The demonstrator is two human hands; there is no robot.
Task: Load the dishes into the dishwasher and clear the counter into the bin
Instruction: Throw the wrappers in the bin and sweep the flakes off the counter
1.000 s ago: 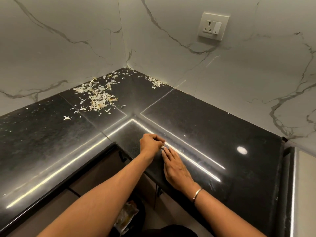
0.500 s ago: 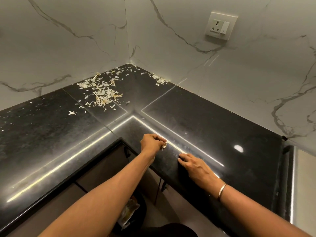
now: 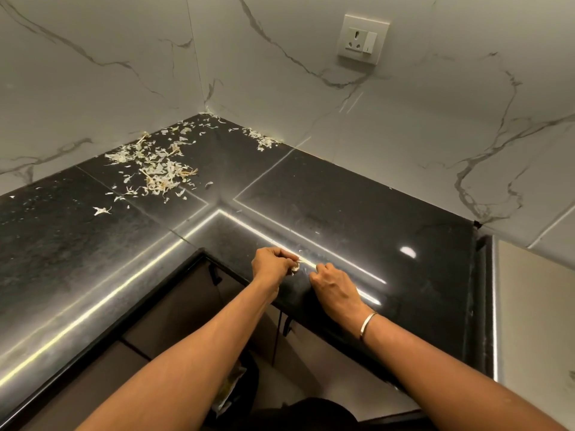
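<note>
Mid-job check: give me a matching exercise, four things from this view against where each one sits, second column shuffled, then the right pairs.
Things:
1. left hand
2. peelings pile
3. wall socket
4. bangle

Places:
A. on the marble wall, above the counter
B. round the wrist of the right hand
C. near the counter's front edge, holding pale scraps
D. in the counter's back corner

Pairs: 1-C, 2-D, 3-A, 4-B.
</note>
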